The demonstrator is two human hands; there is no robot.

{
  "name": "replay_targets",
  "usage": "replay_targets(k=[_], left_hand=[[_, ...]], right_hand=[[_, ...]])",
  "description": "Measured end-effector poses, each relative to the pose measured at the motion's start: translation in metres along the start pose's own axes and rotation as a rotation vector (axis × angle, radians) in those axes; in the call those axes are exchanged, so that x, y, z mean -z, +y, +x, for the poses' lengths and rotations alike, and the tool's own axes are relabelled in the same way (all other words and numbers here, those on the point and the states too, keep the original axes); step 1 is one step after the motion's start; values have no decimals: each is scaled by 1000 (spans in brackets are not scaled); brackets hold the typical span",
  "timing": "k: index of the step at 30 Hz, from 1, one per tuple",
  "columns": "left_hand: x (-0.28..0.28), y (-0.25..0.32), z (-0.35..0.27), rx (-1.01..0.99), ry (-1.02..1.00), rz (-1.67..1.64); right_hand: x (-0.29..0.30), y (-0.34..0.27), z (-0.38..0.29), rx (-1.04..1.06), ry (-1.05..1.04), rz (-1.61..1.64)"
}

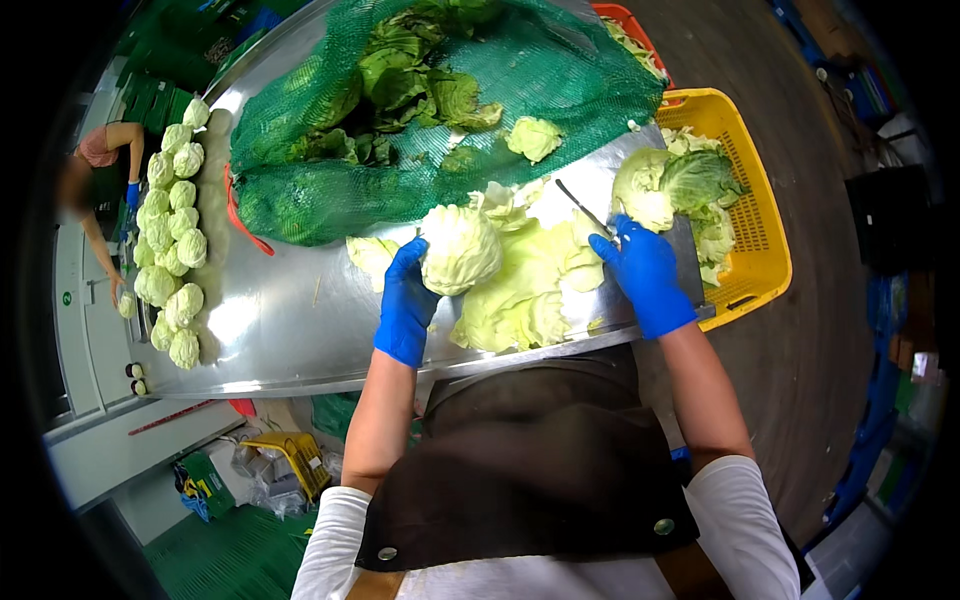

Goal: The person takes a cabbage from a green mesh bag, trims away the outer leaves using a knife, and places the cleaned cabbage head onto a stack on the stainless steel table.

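My left hand (407, 304), in a blue glove, holds a pale, trimmed cabbage head (461, 250) above the steel table. In my right hand (645, 274), also gloved in blue, is the near end of a thin knife (581, 204) that points up and left. Just beyond those fingers, large loose cabbage leaves (645, 187) lie at the table's right end, some over the rim of a yellow crate (757, 225). Between my hands, pale peeled leaves (525, 292) spread on the table. A smaller leaf piece (373, 259) lies left of the held head.
A green mesh sack (315, 195) with cabbages and dark outer leaves (420, 82) covers the table's far side. A small cabbage head (534, 139) rests on it. Several trimmed heads (171, 225) line the left end, near another person (112, 142). A red crate (637, 34) stands behind the yellow one.
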State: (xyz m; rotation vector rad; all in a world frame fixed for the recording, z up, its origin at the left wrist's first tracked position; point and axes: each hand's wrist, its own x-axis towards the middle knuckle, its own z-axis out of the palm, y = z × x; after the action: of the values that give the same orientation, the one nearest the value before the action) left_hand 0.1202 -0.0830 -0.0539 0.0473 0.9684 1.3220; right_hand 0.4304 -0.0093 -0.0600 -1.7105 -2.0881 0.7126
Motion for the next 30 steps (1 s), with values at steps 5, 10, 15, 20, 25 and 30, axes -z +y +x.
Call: replay_targets(k=[5, 10, 15, 20, 25, 30], left_hand=[[-32, -9, -11, -287, 95, 226], [-23, -2, -19, -365, 162, 226], [9, 2, -25, -181, 72, 21], [1, 3, -32, -36, -16, -44], [-2, 1, -36, 112, -108, -146], [16, -10, -33, 66, 19, -122]], right_hand=[[10, -117, -4, 37, -208, 376], [-36, -110, 3, 107, -336, 766], [-11, -85, 16, 386, -62, 696], [17, -113, 27, 558, -404, 374], [17, -100, 29, 517, -498, 535], [21, -62, 14, 395, -521, 635]])
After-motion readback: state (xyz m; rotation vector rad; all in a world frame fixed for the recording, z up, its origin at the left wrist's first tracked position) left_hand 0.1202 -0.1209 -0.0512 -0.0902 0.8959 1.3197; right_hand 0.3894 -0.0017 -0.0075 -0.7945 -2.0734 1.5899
